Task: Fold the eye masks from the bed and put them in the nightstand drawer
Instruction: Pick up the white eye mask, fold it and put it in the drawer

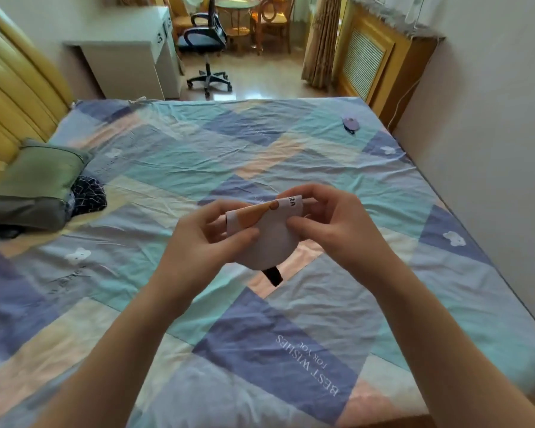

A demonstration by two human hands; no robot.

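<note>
Both hands hold one white eye mask [267,239] in the air above the middle of the bed [198,168]; the left hand [204,239] pinches its left end, fingers curled round the fold, and the right hand [328,220] pinches the right end, thumb on the front, other fingers behind; the mask looks doubled over on itself, a printed band across its top and a black strap [273,275] hanging below it; so the fold seems partly made, not yet finished. A second, purple mask [351,124] lies flat on the far right of the bed, near the edge, untouched, and still has to be folded. No nightstand or drawer can be seen, so nothing can be said to be put away; by this reckoning, the task is in an early stage. The bed has wide bare cover all round the hands; a green pillow [37,177] lies far off at the left by the headboard; a wall runs close along the right edge, leaving little room there; beyond the far edge the floor is open, with a desk chair [206,41] standing on it.
</note>
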